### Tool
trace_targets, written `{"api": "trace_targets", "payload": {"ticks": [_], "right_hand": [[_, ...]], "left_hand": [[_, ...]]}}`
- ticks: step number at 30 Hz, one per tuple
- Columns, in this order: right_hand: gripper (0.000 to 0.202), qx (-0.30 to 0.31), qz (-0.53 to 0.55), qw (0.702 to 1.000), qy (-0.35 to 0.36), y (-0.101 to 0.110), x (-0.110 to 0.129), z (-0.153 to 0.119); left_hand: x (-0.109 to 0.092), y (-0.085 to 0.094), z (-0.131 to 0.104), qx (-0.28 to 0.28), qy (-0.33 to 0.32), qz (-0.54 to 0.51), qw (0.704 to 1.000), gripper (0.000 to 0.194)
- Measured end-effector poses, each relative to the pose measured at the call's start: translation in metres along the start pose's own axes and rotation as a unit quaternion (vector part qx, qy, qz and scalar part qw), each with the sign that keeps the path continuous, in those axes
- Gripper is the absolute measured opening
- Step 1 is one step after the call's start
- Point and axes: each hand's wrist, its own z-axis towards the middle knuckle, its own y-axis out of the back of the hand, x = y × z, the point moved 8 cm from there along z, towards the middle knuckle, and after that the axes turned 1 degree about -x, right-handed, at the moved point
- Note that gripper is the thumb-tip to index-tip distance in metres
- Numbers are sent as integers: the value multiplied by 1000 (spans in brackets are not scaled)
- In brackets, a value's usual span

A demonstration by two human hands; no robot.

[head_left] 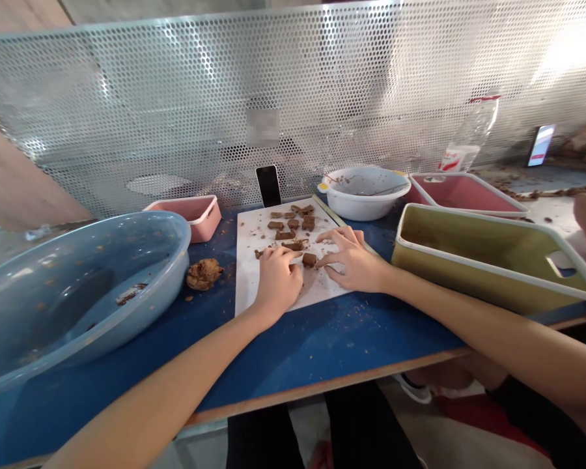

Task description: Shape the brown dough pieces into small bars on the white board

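Observation:
Several small brown pieces (293, 224) lie in loose rows on a white board (247, 286), with crumbs around them. Nearest me on the board is a short brown block (309, 260), between my two hands. My left hand (278, 280) rests at the board's left side, index finger stretched toward the block and a longer brown piece (293, 246). My right hand (349, 260) is on the block's right, fingers apart, fingertips close to it. Neither hand wraps round anything. A rough brown lump (204, 274) sits on the blue table left of the board.
A big blue basin (170, 280) stands left, a pink bin (208, 221) behind it. A phone (269, 185) leans at the perforated screen. A white basin (364, 202), green bin (469, 273), pink bin (469, 195) and bottle (473, 133) stand right. Another person's hand shows far right.

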Motion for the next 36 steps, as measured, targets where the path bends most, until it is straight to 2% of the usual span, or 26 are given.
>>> {"api": "trace_targets", "payload": {"ticks": [5,12,19,36], "right_hand": [[26,3,-5,1000,8,0,0,0],[24,2,-18,1000,20,-4,-1,-1],[24,-12,-25,999,47,-3,1,-3],[25,10,-35,999,33,-5,1,-2]], "left_hand": [[-5,-3,0,21,-19,-25,999,48],[-4,-4,-1,34,-2,-55,998,50],[-1,-3,-1,28,17,-59,998,45],[6,-6,-1,5,20,-73,997,42]]}}
